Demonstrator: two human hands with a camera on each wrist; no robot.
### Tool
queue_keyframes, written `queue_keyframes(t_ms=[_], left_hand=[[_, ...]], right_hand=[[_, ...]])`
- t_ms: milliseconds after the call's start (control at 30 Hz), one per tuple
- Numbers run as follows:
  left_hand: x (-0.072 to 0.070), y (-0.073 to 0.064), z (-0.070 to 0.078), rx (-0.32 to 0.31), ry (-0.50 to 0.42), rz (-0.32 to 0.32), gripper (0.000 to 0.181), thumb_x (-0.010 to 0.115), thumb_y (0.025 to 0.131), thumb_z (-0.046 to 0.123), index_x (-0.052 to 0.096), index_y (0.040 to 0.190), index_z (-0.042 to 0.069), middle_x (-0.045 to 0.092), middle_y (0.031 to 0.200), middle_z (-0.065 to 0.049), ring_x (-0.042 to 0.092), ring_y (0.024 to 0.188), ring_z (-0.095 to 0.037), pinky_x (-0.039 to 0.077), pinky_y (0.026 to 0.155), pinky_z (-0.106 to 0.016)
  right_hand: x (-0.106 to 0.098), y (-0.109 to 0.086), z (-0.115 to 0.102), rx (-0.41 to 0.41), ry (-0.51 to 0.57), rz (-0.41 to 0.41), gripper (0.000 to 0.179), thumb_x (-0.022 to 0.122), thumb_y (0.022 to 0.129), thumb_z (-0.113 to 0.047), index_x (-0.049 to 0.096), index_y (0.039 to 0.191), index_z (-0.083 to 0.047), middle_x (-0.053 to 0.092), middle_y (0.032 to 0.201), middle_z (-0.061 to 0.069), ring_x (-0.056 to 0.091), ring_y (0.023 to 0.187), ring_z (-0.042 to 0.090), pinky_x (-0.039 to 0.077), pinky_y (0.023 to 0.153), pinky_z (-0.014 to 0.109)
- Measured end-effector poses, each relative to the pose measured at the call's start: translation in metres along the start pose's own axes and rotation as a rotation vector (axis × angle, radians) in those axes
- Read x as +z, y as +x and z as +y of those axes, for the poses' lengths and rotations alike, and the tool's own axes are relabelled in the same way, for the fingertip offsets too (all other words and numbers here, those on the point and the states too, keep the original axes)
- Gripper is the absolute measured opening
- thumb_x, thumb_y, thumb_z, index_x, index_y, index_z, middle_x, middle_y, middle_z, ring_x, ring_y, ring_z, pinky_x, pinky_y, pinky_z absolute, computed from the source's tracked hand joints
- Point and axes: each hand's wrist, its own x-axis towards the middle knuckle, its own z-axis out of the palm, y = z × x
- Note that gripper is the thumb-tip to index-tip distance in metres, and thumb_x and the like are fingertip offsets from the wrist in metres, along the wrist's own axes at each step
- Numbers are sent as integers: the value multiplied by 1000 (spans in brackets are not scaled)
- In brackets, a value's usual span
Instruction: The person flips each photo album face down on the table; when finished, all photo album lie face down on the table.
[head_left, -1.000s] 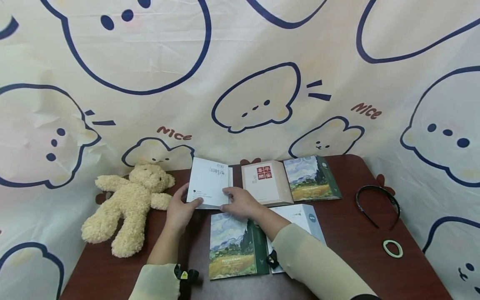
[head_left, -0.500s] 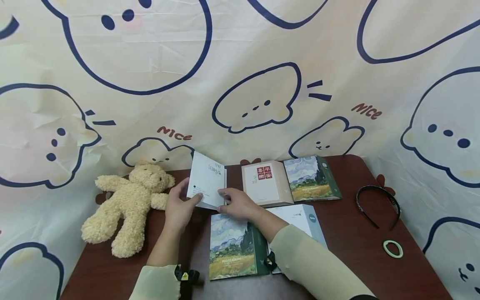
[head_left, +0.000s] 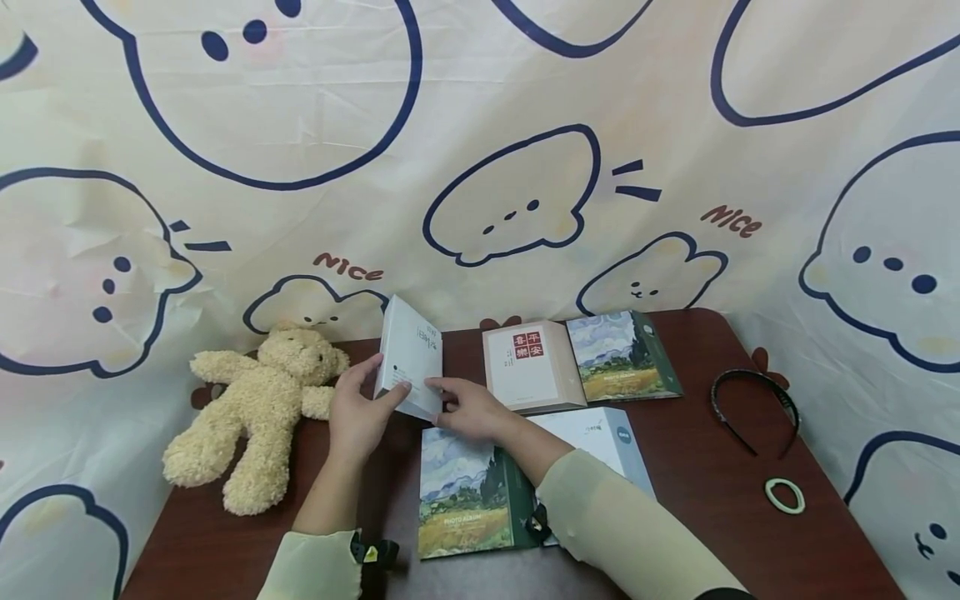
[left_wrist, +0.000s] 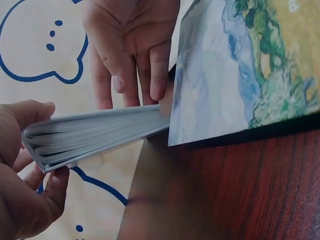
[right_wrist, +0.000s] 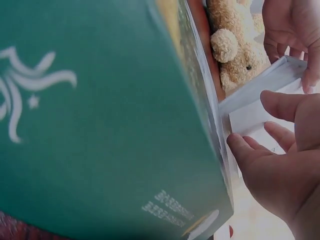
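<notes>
A white photo album (head_left: pixel 411 354) with handwriting-like print is lifted off the table at a steep tilt. My left hand (head_left: pixel 360 412) grips its left side, thumb on the front cover; in the left wrist view the left hand (left_wrist: pixel 25 185) has its fingers under the thick page block. Beside the album's lower right edge is my right hand (head_left: pixel 472 408). Seen from the right wrist, the right hand (right_wrist: pixel 285 170) has thumb and fingers spread apart, fingertips at the white cover. Just below the hands lies a green-spined landscape photo album (head_left: pixel 465 492).
A cream teddy bear (head_left: pixel 262 408) lies at the left. To the right are a beige-edged album (head_left: pixel 525 367), another landscape album (head_left: pixel 618 358) and a pale blue album (head_left: pixel 588 433) partly under my right arm. A black headband (head_left: pixel 756 400) and a green ring (head_left: pixel 784 496) lie far right.
The white album has turned steeper, its right edge swinging left and its top rising. My right hand has shifted slightly left with it, while my left hand keeps its grip.
</notes>
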Motion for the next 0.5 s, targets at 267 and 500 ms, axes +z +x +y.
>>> queue_keyframes(t_ms=[267,500], left_hand=[[-3,-1,7,30,19,11,61,85,86,16,62,140,1,54,136,-17,59,120,-32,57,93,-53],[-1,-2,10,60,64,19,62,88,84,18,64,139,1,53,138,-17,57,120,-35,57,91,-57]], right_hand=[[5,2,-1,-4,96,-30,67,72,95,-7,48,156,-18,55,150,16,59,133,28,54,103,38],[7,3,-1,7,152,-55,69,70,97,-7,44,159,-20,51,155,15,55,137,26,53,104,35]])
